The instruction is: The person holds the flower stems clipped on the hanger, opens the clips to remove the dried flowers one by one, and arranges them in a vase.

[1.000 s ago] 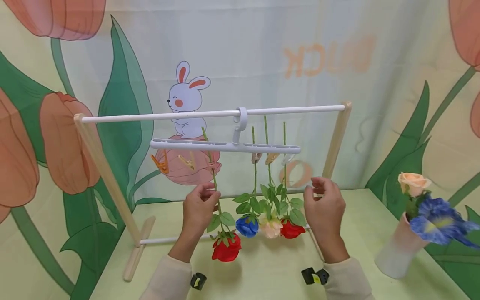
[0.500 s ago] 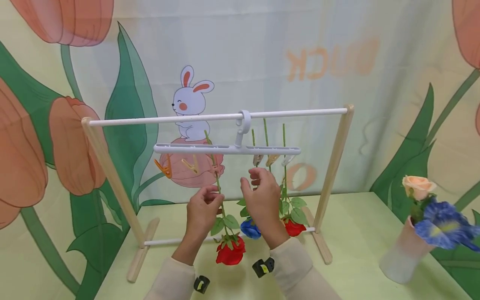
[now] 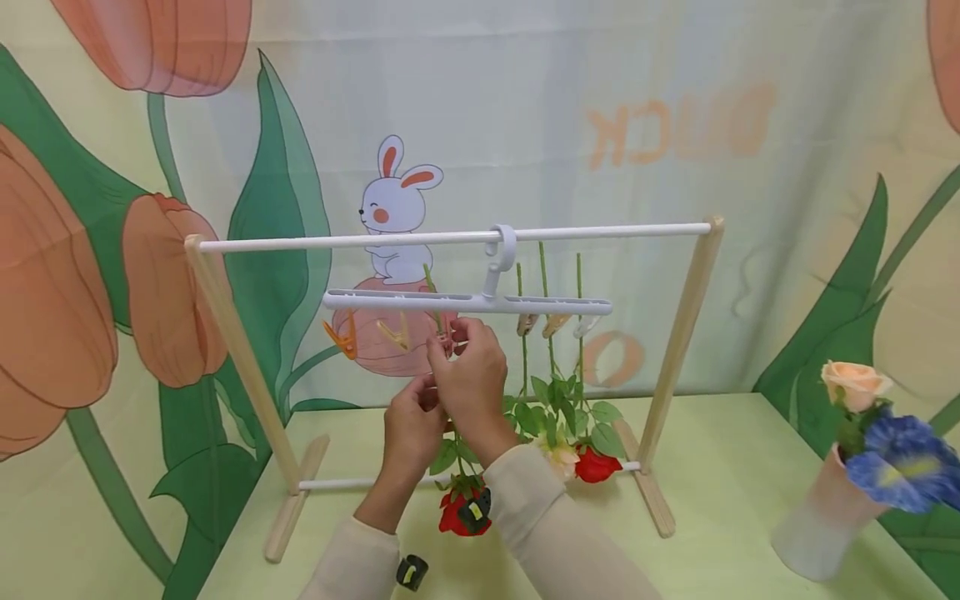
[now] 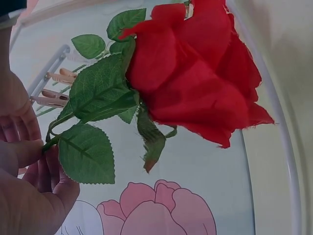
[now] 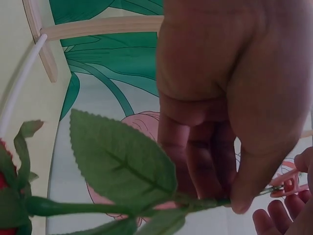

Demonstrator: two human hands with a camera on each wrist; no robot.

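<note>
In the head view my left hand (image 3: 412,429) pinches the green stem of a red rose (image 3: 456,515) that hangs head down. Close up in the left wrist view, thumb and fingers hold that stem by the leaves, beside the large red bloom (image 4: 190,73). Just above, my right hand (image 3: 474,375) has its thumb and fingertips on a pink clothespin (image 3: 446,342) under the white hanger (image 3: 405,301). The right wrist view shows the pink clothespin (image 5: 289,183) between the right thumb and fingers, with the stem running up to it.
The hanger hooks on a white rod (image 3: 315,242) of a wooden-sided rack. Orange (image 3: 343,336) and yellow (image 3: 393,332) clothespins hang left. Right of the hands hang clipped flowers, including another red rose (image 3: 596,464). A vase (image 3: 825,525) with flowers stands at right.
My right hand has moved left from beside the right-hand flowers, past them, to the pink clothespin. The left hand has stayed on the rose stem.
</note>
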